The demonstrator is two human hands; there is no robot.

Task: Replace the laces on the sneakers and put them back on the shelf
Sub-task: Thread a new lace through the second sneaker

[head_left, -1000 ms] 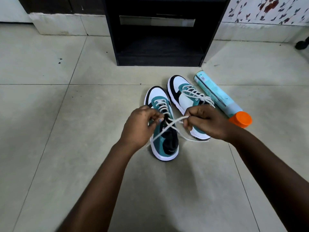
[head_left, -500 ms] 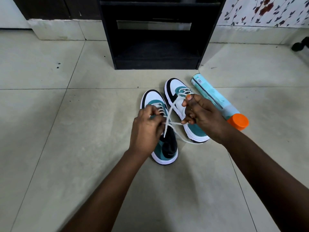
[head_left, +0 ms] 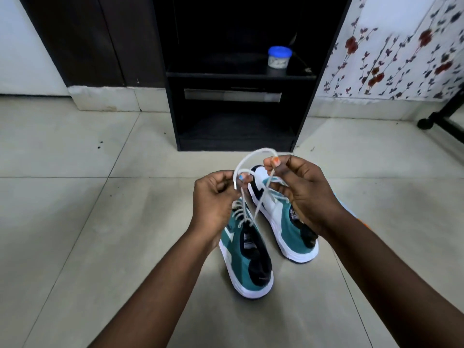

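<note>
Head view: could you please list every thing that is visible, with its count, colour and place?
sneakers: two, teal, white and black, side by side on the floor.
lace: one, white, rising from the left sneaker in a loop between both hands.
shelf unit: one, black, against the wall.
jar: one, blue lid, on the shelf.
floor: beige tiles.
wall covering: white with red flowers, at right.
left hand: pinches the lace.
right hand: pinches the lace.
</note>
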